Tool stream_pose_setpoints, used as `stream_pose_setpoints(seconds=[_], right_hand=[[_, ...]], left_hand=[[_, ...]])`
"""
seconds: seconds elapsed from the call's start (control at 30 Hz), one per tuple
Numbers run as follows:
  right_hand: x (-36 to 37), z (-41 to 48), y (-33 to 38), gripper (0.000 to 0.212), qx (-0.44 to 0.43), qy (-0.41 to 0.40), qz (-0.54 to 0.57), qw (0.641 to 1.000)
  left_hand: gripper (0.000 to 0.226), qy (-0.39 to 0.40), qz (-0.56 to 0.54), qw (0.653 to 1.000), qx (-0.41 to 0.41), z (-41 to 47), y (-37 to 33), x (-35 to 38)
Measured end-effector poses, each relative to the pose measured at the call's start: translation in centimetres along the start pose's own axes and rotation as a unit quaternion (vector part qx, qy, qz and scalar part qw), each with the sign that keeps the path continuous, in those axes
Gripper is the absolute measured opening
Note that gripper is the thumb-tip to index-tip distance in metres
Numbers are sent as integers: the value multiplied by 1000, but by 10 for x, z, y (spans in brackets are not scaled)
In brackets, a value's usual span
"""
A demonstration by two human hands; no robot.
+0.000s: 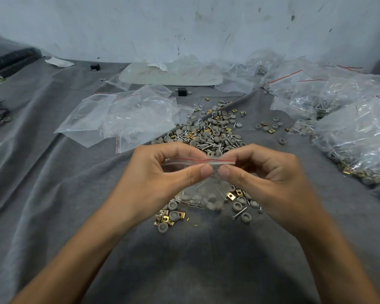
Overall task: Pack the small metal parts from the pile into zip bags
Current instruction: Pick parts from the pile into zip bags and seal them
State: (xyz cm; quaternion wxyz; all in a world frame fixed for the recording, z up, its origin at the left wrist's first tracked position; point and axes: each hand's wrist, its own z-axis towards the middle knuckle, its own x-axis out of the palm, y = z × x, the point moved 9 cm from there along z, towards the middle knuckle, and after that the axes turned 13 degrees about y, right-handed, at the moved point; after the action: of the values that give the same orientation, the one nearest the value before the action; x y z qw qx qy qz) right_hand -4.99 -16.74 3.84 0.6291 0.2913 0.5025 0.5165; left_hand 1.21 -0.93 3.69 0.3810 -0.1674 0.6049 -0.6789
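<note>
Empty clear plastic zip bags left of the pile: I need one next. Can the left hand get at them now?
Probably not yet: the left hand pinches the small clear part-filled zip bag. Nothing blocks the path to the empty bags.

I see the pile (211, 130) at frame centre | empty bags (119, 119) to its left | filled bags (351, 128) at right edge | zip bag (200, 161) below the pile, over loose parts (173, 215)
</note>
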Motion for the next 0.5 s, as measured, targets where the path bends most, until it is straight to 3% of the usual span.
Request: stream_pose_setpoints(seconds=[0.2,0.5], right_hand=[[0,0,-2,12,-1,-7,13,1000],[3,0,-3,17,8,-1,49,999]], left_hand=[[17,36,31,999,-17,0,1,-1],[16,26,1,999,-22,-1,0,-2]])
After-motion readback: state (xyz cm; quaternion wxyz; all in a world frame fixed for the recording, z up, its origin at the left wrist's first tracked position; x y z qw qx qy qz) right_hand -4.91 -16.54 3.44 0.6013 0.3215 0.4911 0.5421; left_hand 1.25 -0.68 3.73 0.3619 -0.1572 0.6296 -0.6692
